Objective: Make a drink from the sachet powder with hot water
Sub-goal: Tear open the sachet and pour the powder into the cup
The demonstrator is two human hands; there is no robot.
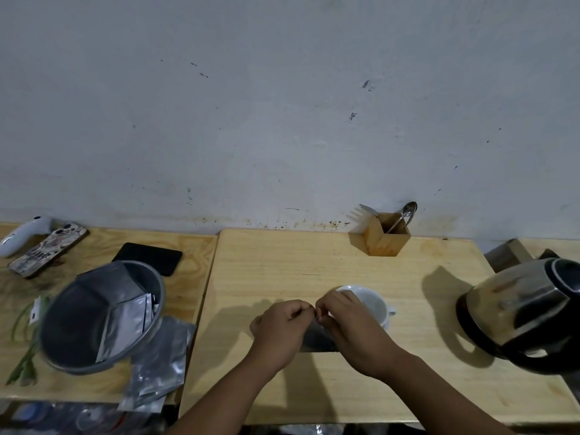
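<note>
A dark foil sachet [317, 337] hangs upright between my two hands above the wooden table [282, 262]. My left hand [279, 328] and my right hand [345, 324] each pinch its top edge, fingertips almost touching. Most of the sachet is hidden behind my hands. A white cup [370, 304] stands just behind my right hand, partly covered by it. A steel and black kettle [527, 312] sits at the right edge of the table.
A grey bucket [103, 315] with several silver sachets lies tilted on the left table, with more sachets [160, 365] spilled beside it. A wooden holder [384, 235] with a spoon and fork stands by the wall. A phone, a black pad and a white device lie far left.
</note>
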